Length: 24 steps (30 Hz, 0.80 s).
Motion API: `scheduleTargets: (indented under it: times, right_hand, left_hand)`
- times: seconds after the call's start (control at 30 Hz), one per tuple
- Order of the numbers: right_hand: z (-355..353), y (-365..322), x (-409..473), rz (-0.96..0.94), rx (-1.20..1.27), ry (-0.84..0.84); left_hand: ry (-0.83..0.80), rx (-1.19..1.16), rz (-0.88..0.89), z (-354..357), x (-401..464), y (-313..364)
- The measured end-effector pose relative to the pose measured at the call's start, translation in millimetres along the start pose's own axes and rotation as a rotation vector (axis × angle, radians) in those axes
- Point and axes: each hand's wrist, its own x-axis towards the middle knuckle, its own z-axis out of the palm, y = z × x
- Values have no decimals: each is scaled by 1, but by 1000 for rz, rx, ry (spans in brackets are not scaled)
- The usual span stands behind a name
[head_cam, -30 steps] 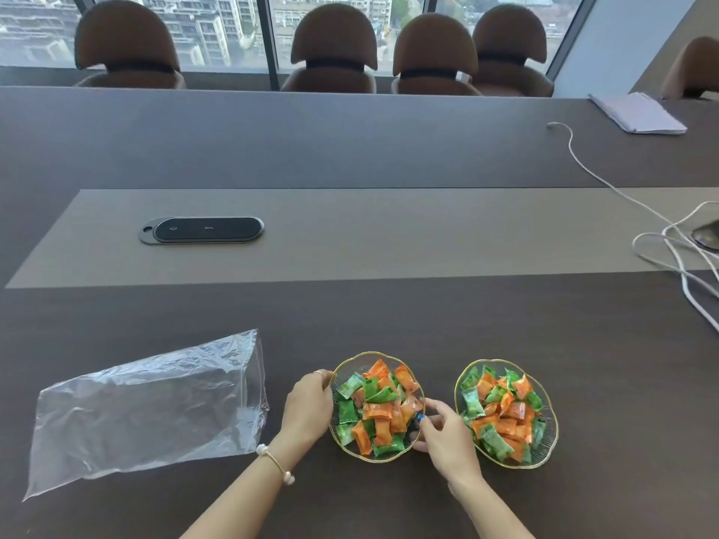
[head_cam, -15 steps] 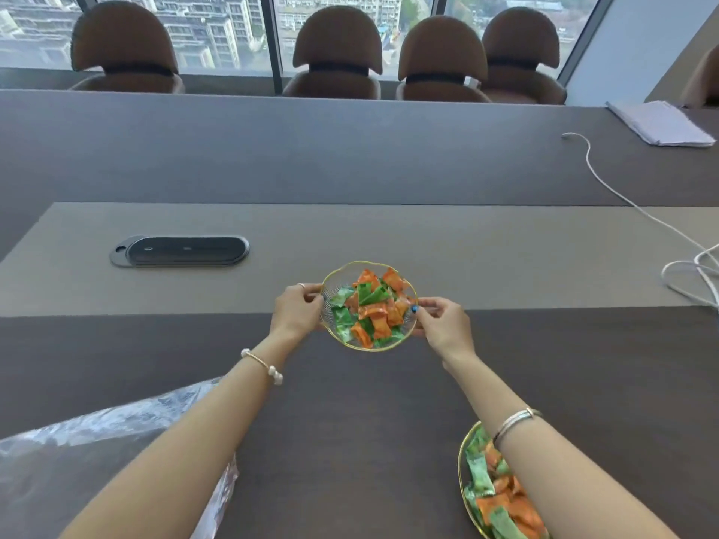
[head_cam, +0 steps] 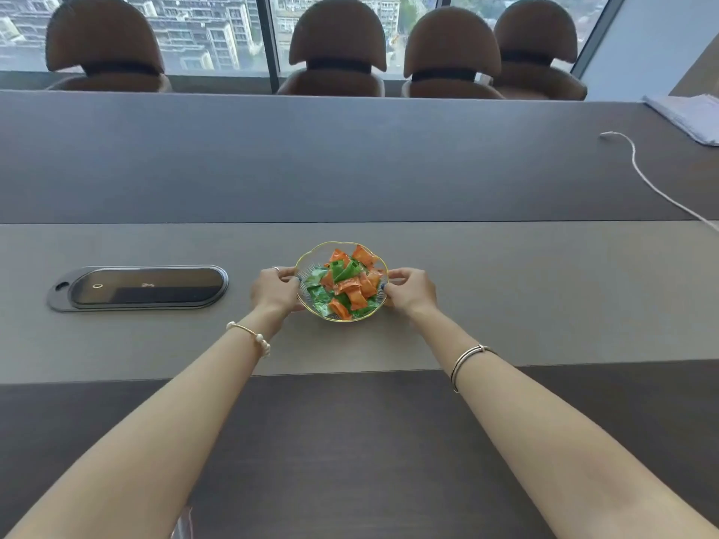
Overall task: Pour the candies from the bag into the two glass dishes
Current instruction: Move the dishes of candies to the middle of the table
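At the bottom edge of the frame, left of centre, a sliver of clear plastic bag (head_cam: 183, 525) shows between the left forearm and the dark surface (head_cam: 350, 453). Both bare forearms reach up the frame from the lower corners. The left wrist carries a thin bracelet with pale beads (head_cam: 252, 337), and the right wrist a double metal bangle (head_cam: 469, 361).

Further up, just above the middle of the frame, the surface changes to a lighter grey strip (head_cam: 544, 289). There the left hand (head_cam: 274, 291) and the right hand (head_cam: 410, 291) curl around opposite sides of a glass dish (head_cam: 383, 266) with a gold scalloped rim, fingers closed against its edge. Whether the dish rests on the strip or is held just above it cannot be told. The dish is heaped with orange and green wrapped candies (head_cam: 344, 284). Only this one dish is in view.

Left of the dish, on the same strip, lies a dark oval panel (head_cam: 140, 287) set flush in the surface.

Beyond the strip, at the right of the frame, a white cable (head_cam: 646, 180) trails across the surface, and a stack of white papers (head_cam: 688, 114) sits at the upper right. Along the top of the frame four brown chairs (head_cam: 336, 52) stand before windows (head_cam: 210, 29) looking out on buildings.
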Motion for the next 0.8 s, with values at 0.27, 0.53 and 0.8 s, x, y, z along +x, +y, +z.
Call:
scheduleTargets:
  times: [0.27,0.53,0.8]
  right_hand:
    - [-8,-1,-7,-6,38,-2]
    - [-100,10,-78,-75,132,3]
    - [-209,64,-173,-21,170,107]
  left_hand:
    - [26,111,24,0,1,-6]
    - [-39,124,300,17,-95,40]
    - [-406,173,292,74,-234,26]
